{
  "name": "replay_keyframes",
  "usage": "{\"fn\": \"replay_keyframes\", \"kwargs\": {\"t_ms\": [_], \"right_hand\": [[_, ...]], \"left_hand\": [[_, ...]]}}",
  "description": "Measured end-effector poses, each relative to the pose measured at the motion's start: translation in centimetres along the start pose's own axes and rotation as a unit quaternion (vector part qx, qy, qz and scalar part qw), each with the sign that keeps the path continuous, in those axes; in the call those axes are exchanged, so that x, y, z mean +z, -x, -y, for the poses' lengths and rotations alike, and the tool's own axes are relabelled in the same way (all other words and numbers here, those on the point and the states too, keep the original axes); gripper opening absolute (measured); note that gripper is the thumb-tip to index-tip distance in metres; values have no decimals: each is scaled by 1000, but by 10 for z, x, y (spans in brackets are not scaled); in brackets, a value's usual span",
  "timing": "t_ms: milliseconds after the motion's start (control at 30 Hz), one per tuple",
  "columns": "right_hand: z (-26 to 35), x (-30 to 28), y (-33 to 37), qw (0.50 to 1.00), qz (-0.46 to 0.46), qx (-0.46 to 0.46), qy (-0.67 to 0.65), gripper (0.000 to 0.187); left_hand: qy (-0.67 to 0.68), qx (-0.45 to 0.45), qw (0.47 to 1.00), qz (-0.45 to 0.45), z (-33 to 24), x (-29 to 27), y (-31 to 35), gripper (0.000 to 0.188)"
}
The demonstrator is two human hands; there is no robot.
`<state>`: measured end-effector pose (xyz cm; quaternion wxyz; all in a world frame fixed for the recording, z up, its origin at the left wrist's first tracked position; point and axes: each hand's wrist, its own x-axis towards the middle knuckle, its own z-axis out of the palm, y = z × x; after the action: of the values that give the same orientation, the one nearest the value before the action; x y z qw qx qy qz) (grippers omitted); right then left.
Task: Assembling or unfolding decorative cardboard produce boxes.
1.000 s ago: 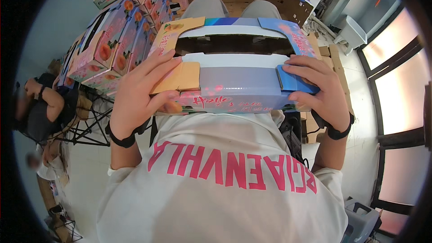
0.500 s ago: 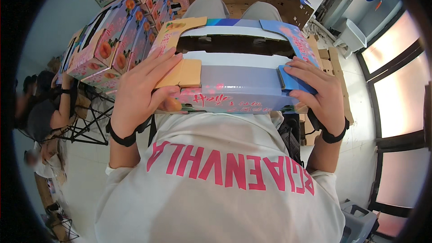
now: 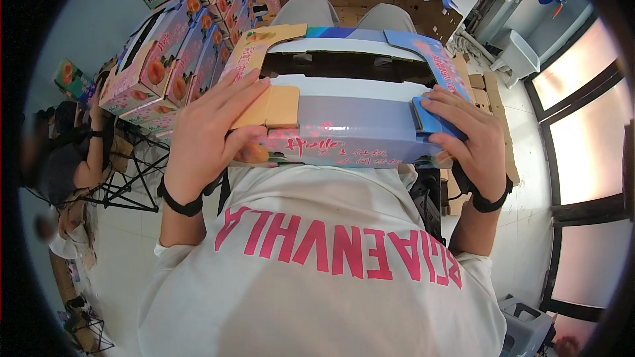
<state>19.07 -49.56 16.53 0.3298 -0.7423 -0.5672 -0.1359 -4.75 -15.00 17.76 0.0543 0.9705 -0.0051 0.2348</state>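
Both hands grip one printed cardboard fruit carton [image 3: 344,125]: left hand [image 3: 205,139] spread flat on its flap, right hand [image 3: 466,135] fingers pressing the blue tab. Likely light, stiff but creasable; best held at the ends.

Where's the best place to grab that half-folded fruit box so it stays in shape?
By its two short ends, one hand from each side, as the left hand and right hand do now. The fruit box is long and open on top, so a grip on the end flaps probably keeps the walls square.
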Motion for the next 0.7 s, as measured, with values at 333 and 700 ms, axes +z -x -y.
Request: {"fn": "replay_keyframes", "kwargs": {"t_ms": [333,700], "right_hand": [[3,3,3,1000,12,9,17,49],[2,2,3,1000,15,0,24,50]], "left_hand": [[-40,-32,999,17,-15,1,-2,68],[-83,9,997,-7,-5,11,-1,64]]}}
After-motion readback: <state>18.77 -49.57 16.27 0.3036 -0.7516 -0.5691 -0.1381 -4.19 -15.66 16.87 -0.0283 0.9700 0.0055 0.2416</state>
